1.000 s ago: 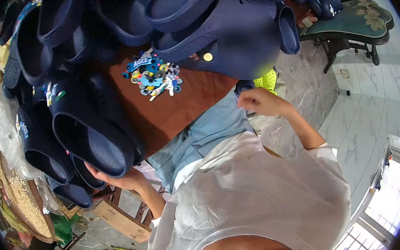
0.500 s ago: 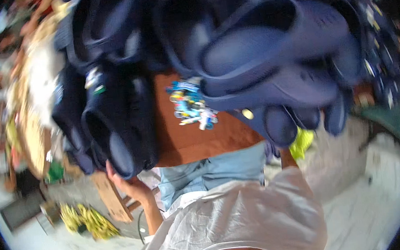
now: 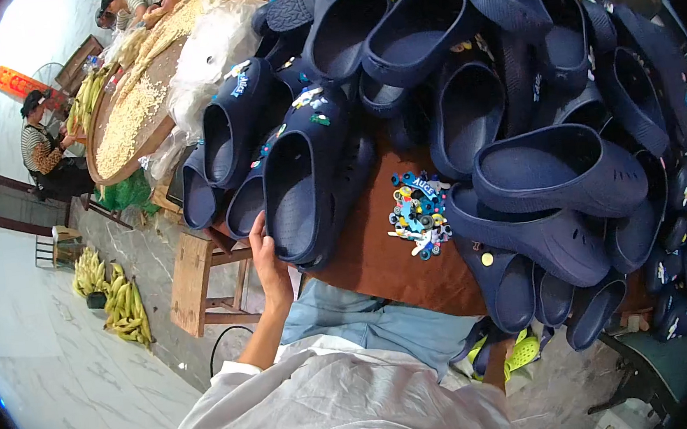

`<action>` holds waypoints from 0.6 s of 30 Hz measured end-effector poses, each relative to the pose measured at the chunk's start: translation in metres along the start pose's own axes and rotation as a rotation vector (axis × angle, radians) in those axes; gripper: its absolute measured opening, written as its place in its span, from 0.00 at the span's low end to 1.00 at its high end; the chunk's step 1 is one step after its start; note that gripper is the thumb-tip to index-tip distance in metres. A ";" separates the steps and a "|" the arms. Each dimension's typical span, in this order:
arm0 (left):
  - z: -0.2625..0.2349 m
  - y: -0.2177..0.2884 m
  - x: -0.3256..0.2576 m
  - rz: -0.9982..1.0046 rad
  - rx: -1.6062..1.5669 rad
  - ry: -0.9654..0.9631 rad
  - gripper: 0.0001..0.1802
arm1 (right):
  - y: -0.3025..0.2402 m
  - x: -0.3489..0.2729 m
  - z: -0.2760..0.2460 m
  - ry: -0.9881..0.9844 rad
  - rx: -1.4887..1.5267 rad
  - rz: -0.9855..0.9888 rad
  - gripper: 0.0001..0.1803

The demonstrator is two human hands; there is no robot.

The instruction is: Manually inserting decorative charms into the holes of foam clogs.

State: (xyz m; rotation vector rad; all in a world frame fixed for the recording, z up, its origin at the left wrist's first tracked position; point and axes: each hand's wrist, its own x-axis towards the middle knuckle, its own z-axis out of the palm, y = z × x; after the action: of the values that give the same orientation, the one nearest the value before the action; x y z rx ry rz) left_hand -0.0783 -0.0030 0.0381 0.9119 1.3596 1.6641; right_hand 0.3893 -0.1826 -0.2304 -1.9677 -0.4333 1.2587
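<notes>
A big heap of navy blue clogs covers a brown table. My left hand reaches up from the lower middle and grips the heel rim of one navy clog that hangs over the table's near edge. A small pile of colourful shoe charms lies on the bare brown top just right of that clog. My right forearm runs down under the table edge beside a yellow-green clog; the hand itself is hidden behind the navy clogs there.
A wooden bench stands left of my knees, with bunches of bananas on the tiled floor beyond. A round flat tray of pale kernels and clear plastic bags sit at the table's left. A seated person works at far left.
The view has swung round, so the table's left side and the floor now show. My left hand stays at the clog's heel. My right hand, seen earlier at the table edge, is now hidden.
</notes>
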 end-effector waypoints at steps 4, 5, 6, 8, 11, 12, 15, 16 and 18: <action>0.003 0.012 0.011 -0.281 -0.240 -0.056 0.32 | 0.030 -0.085 -0.048 0.088 0.244 0.158 0.20; 0.000 0.010 0.014 -0.289 -0.223 -0.073 0.32 | 0.033 -0.101 -0.057 0.109 0.306 0.198 0.21; 0.000 0.008 0.018 -0.299 -0.205 -0.095 0.33 | 0.009 -0.109 -0.042 0.132 0.372 0.238 0.21; -0.005 0.010 0.021 -0.323 -0.216 -0.107 0.33 | 0.036 -0.153 -0.083 0.169 0.494 0.316 0.22; -0.007 0.011 0.025 -0.342 -0.241 -0.122 0.35 | 0.011 -0.172 -0.091 0.223 0.690 0.430 0.23; -0.008 0.011 0.025 -0.333 -0.253 -0.111 0.36 | -0.004 -0.181 -0.084 0.234 0.753 0.471 0.23; -0.013 0.008 0.028 -0.311 -0.270 -0.116 0.38 | -0.069 -0.228 -0.053 0.083 0.700 0.292 0.24; -0.017 0.007 0.029 -0.311 -0.283 -0.115 0.38 | -0.099 -0.240 -0.038 0.022 0.678 0.207 0.24; -0.025 0.008 0.032 -0.272 -0.253 -0.144 0.39 | -0.145 -0.253 -0.014 -0.075 0.743 0.160 0.24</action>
State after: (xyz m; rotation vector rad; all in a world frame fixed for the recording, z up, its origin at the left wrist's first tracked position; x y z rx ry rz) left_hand -0.1158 0.0140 0.0430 0.6538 1.0928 1.4900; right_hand 0.3006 -0.2506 0.0391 -1.3386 0.1578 1.3424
